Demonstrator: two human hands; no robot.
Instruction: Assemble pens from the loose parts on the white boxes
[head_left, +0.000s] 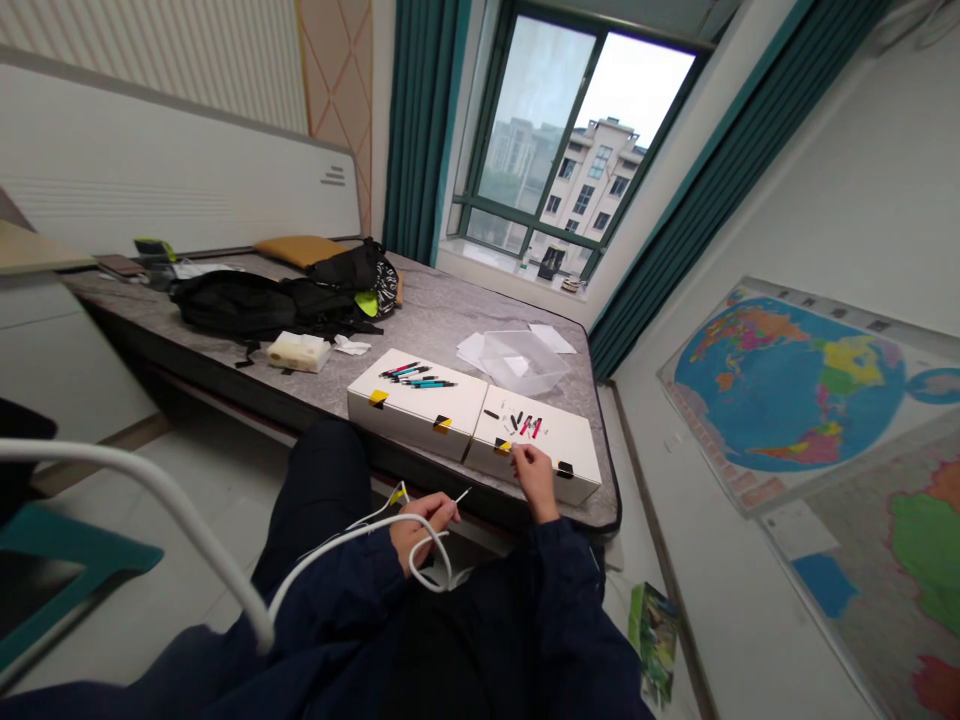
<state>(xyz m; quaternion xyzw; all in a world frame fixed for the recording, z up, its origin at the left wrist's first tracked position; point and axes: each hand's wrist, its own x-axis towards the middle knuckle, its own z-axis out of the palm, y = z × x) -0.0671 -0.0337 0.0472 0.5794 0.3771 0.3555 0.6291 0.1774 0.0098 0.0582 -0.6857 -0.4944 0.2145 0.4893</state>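
Low in the middle, my left hand (424,522) pinches a thin pale rod with a pointed tip (463,494), perhaps a pen refill. A white cable (337,540) loops around beside that hand. My right hand (532,474) is at the front edge of the right white box (574,432), its fingers bent together; whether they hold something small is hidden. On top of that box lie small black, clear and pink pen parts (525,425). Several pens (416,376), black, red and teal, lie on the left white box (450,396).
A clear plastic bin (525,362) and white papers (553,338) are behind the boxes. Further left sit a tissue pack (298,352) and a black backpack (240,302). The bed's dark front edge (300,392) runs before my knees.
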